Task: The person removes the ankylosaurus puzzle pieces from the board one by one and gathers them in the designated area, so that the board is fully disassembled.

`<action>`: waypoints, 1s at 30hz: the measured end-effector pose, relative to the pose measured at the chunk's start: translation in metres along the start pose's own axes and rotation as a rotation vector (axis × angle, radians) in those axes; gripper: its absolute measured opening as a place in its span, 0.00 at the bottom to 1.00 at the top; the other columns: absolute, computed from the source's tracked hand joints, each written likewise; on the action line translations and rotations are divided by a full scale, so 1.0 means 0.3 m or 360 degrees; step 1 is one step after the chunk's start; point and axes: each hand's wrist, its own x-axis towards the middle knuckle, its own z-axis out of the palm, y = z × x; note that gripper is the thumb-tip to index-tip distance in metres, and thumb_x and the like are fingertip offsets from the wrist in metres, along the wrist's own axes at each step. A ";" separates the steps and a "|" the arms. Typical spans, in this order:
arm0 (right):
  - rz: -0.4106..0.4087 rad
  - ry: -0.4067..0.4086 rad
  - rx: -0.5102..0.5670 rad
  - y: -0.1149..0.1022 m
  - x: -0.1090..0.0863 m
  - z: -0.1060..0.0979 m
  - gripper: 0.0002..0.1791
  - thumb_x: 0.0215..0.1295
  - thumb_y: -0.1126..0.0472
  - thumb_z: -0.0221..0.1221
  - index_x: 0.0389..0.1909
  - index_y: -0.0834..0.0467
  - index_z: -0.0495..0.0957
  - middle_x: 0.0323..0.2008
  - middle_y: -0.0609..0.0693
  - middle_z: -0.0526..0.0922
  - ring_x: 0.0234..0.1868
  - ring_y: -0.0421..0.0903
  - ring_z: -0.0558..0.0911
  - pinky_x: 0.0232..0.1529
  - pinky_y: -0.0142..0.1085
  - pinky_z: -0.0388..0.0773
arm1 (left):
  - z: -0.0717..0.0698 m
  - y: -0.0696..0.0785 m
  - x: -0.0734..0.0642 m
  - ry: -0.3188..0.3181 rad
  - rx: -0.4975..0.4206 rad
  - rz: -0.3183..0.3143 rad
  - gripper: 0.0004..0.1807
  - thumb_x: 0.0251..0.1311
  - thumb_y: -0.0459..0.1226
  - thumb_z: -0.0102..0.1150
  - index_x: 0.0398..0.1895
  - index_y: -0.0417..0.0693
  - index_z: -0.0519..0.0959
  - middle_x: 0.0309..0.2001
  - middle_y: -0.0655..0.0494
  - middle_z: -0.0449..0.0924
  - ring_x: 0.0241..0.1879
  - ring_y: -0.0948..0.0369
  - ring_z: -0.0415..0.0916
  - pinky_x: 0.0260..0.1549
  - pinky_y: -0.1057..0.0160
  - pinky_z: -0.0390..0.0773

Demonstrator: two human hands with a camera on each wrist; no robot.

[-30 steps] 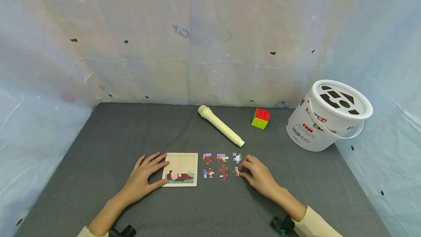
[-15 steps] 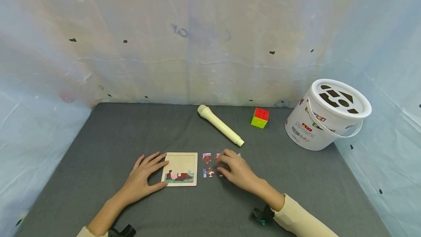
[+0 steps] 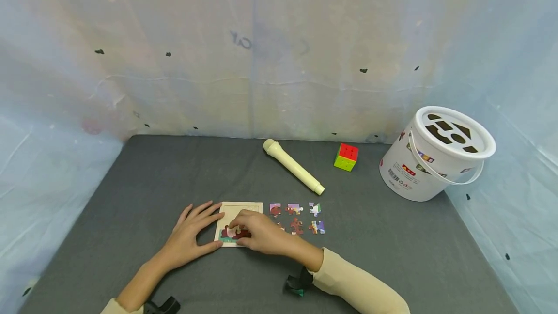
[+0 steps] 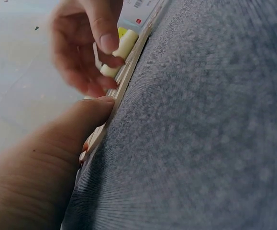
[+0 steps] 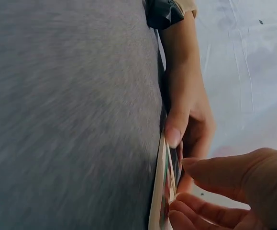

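Observation:
A square wooden puzzle board (image 3: 229, 211) lies on the grey cloth, its lower strip filled by puzzle pieces (image 3: 225, 233) showing a brown animal on green. My left hand (image 3: 189, 236) rests at its left side, fingers spread, thumb and index finger touching the rim; in the left wrist view the thumb lies along the board's edge (image 4: 128, 79). Over the board's right half is my right hand (image 3: 266, 234), fingers bent down at the picture. A gap shows between its thumb (image 5: 210, 168) and fingers (image 5: 195, 211) in the right wrist view, with no piece visible between them.
Several loose puzzle pieces (image 3: 296, 227) lie in two rows right of the board, one partly covered by my right hand. Behind them are a cream microphone-shaped stick (image 3: 294, 166) and a red and green puzzle cube (image 3: 346, 157). A white lidded bucket (image 3: 429, 159) stands at the right.
My right hand has moved left from the rightmost lower loose piece, across the loose pieces, to over the board. The left hand has stayed at the board's left side.

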 end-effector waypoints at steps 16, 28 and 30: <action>0.0150 0.0017 0.0089 -0.017 0.057 0.058 0.16 0.60 0.68 0.69 0.49 0.61 0.81 0.36 0.49 0.78 0.32 0.34 0.76 0.35 0.19 0.71 | -0.002 0.005 0.000 -0.0010 -0.0052 -0.0013 0.38 0.53 0.55 0.72 0.66 0.51 0.76 0.72 0.49 0.66 0.71 0.43 0.57 0.65 0.29 0.44; 0.0277 -0.0029 0.0239 -0.016 0.069 0.049 0.18 0.61 0.66 0.69 0.52 0.61 0.79 0.41 0.49 0.78 0.33 0.34 0.73 0.34 0.22 0.70 | 0.002 0.000 -0.001 -0.0001 -0.0057 -0.0014 0.37 0.53 0.55 0.72 0.65 0.51 0.77 0.72 0.50 0.67 0.72 0.44 0.57 0.65 0.31 0.44; 0.0281 -0.0032 0.0245 -0.016 0.069 0.047 0.19 0.61 0.65 0.69 0.52 0.61 0.78 0.41 0.49 0.77 0.34 0.35 0.73 0.35 0.22 0.70 | 0.002 0.000 -0.001 0.0000 -0.0058 -0.0018 0.37 0.53 0.55 0.72 0.65 0.51 0.77 0.71 0.50 0.67 0.72 0.44 0.57 0.66 0.32 0.44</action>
